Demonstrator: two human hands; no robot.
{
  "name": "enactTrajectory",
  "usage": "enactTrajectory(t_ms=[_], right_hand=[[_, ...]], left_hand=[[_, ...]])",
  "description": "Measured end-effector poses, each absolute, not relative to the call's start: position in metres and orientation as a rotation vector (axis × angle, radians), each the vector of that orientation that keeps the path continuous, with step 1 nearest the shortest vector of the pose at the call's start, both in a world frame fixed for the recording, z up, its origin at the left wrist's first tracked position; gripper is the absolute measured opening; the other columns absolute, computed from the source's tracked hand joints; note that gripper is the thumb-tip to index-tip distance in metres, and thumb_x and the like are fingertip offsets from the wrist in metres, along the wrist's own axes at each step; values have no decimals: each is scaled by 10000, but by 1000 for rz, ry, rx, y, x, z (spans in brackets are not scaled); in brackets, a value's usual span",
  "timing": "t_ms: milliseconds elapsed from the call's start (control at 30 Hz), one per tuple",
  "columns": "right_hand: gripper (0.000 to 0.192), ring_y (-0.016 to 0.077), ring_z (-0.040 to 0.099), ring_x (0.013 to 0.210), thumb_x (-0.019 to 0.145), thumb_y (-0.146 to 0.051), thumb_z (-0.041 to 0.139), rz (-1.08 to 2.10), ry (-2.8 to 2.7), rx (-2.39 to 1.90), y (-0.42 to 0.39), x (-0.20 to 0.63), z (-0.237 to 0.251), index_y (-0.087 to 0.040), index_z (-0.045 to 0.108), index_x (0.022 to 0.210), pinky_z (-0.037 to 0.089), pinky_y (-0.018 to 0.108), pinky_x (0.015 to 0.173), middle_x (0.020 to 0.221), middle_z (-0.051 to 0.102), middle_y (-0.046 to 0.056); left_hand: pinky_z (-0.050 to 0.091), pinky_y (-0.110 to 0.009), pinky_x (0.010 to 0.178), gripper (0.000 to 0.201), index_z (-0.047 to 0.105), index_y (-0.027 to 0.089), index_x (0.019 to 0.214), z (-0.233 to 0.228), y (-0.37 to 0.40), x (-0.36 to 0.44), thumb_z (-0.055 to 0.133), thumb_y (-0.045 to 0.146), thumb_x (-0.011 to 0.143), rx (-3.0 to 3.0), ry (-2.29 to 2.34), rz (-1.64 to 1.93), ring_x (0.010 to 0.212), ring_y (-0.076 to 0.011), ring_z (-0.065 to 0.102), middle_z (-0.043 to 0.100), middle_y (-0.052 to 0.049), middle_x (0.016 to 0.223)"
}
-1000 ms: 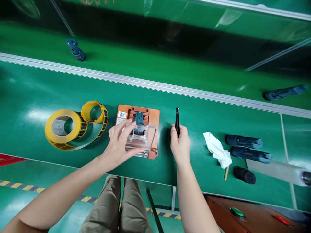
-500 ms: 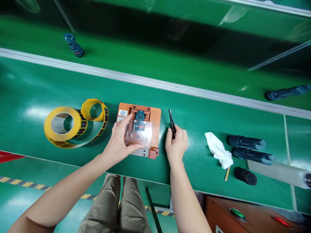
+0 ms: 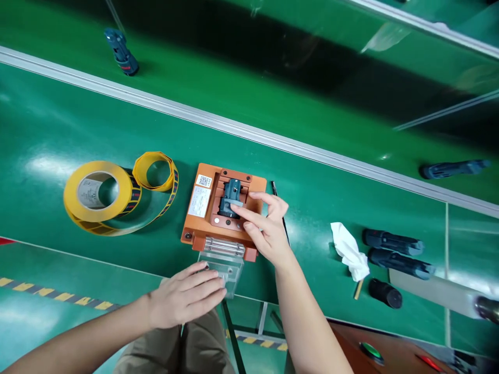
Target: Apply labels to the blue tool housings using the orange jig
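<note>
An orange fixture stands on the green bench, its clear hinged lid swung down toward me past the front edge. In its recess sits a dark blue tool part. My right hand has its fingers apart, the index fingertip touching the part's lower half near a greyish patch. My left hand lies flat on the lid with fingers stretched. Black tweezers lie right of the fixture, partly hidden by my right hand.
Left of the fixture is a yellow label roll with a loose strip coiled at its end. To the right lie a white crumpled tissue, dark tool bodies and a black cylinder. A metal rail runs behind.
The clear lid has swung from over the part down toward me, with my left hand on it. My right hand has let go of the tweezers and moved left onto the part.
</note>
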State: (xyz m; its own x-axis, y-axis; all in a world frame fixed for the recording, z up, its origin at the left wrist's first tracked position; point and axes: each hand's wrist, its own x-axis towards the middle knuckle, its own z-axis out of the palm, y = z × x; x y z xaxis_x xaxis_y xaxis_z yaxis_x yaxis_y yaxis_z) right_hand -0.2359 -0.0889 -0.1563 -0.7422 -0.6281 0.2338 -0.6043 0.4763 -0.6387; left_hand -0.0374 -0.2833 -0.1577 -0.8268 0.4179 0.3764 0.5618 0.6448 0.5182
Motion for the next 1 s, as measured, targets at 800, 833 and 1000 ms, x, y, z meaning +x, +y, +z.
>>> enactTrajectory(t_ms=[800, 833, 1000], right_hand=[[371, 288, 425, 1235, 1019, -473, 401, -1186, 2618, -1057, -90, -234, -186, -428, 737, 1171, 349, 554, 1058, 1281, 508, 52], [371, 288, 425, 1233, 1019, -471, 401, -1178, 2623, -1056, -91, -234, -186, -429, 739, 1166, 349, 554, 1056, 1277, 511, 53], [369, 283, 439, 1227, 1024, -466, 402, -1249, 2588, -1076, -92, -235, -186, -422, 725, 1196, 346, 546, 1054, 1279, 521, 54]], left_hand=[[500, -472, 975, 52, 717, 232, 778, -133, -299, -190, 669, 215, 790, 639, -2562, -1919, 1055, -244, 627, 674, -41, 1007], [500, -472, 976, 49, 714, 231, 766, -132, -298, -191, 672, 207, 775, 648, -2564, -1910, 1058, -244, 628, 673, -39, 1004], [505, -474, 970, 59, 702, 227, 747, -133, -295, -193, 651, 198, 758, 691, -2548, -1905, 1036, -236, 628, 665, -35, 982]])
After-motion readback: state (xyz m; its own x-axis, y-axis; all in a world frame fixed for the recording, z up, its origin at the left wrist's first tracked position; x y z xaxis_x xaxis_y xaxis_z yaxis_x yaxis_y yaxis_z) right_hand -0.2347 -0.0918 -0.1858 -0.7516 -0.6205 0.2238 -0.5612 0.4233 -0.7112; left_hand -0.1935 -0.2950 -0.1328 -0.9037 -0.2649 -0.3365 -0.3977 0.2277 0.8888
